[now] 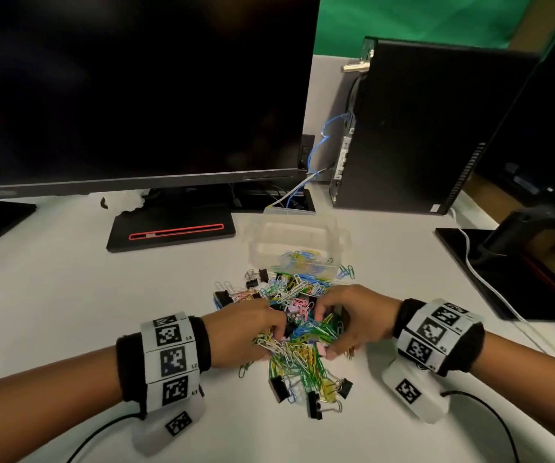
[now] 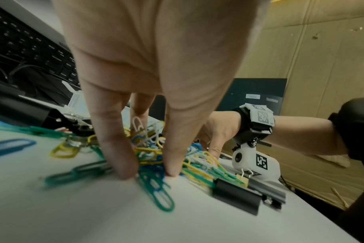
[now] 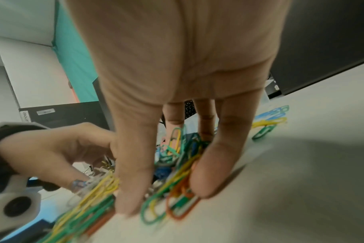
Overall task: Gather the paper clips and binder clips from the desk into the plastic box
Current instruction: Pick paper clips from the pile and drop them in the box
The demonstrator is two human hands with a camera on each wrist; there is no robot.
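Note:
A heap of coloured paper clips (image 1: 297,342) mixed with black binder clips (image 1: 314,404) lies mid-desk. Just behind it stands the clear plastic box (image 1: 302,228), open-topped, with some paper clips in its bottom. My left hand (image 1: 269,339) digs into the heap from the left, its fingers curled round paper clips (image 2: 152,166). My right hand (image 1: 327,332) does the same from the right, thumb and fingers closing on a bunch of paper clips (image 3: 177,185). In both wrist views the fingertips (image 2: 125,172) reach the desk. A binder clip (image 2: 237,195) lies loose in front.
A dark monitor (image 1: 135,95) on its black base (image 1: 172,232) stands at the back left, and a black PC tower (image 1: 419,128) at the back right. Another monitor stand (image 1: 519,262) and a white cable (image 1: 489,285) lie right. Bare desk (image 1: 85,295) spreads left of the heap.

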